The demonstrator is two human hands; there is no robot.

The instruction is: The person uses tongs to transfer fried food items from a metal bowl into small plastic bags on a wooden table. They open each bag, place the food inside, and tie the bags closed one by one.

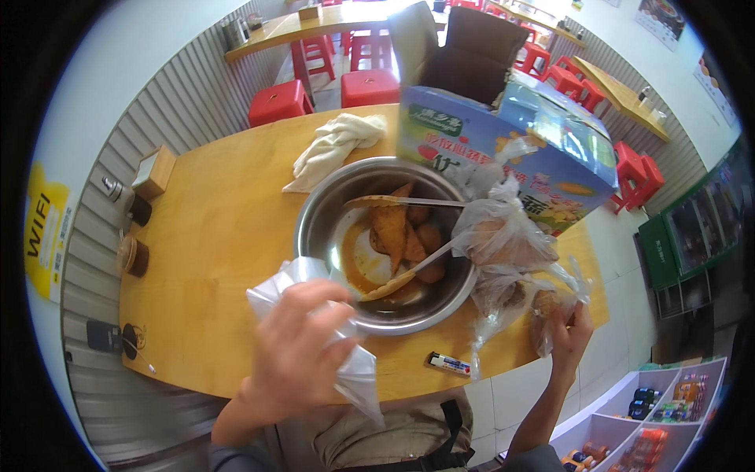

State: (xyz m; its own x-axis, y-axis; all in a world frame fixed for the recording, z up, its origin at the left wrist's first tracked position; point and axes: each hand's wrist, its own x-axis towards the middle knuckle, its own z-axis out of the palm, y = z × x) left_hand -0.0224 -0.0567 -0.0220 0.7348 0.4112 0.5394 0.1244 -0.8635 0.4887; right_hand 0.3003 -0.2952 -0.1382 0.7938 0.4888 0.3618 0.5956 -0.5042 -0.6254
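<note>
My left hand [304, 348] grips a bunch of thin, empty-looking plastic bags [360, 374] in front of a stainless steel bowl [383, 327]. Inside the bowl lie brown pieces of food [386, 233] and several brown eggs [430, 238] in a little brown liquid. Tongs [439, 202] with metal arms rest in it, their tan tips spread apart. My right hand [569, 336], at the table's right edge, pinches a small clear bag [544, 327] with brown food in it. Two more filled bags, a knotted one [504, 236] and a smaller one [501, 295], lie beside the bowl.
A large printed cardboard box [472, 133] with raised flaps stands behind the bags. A twisted cream cloth [336, 150] lies behind the bowl, a lighter [449, 363] near the front edge. Jars [134, 255] and a tissue box [154, 171] line the wall side. Red stools [370, 87] stand beyond.
</note>
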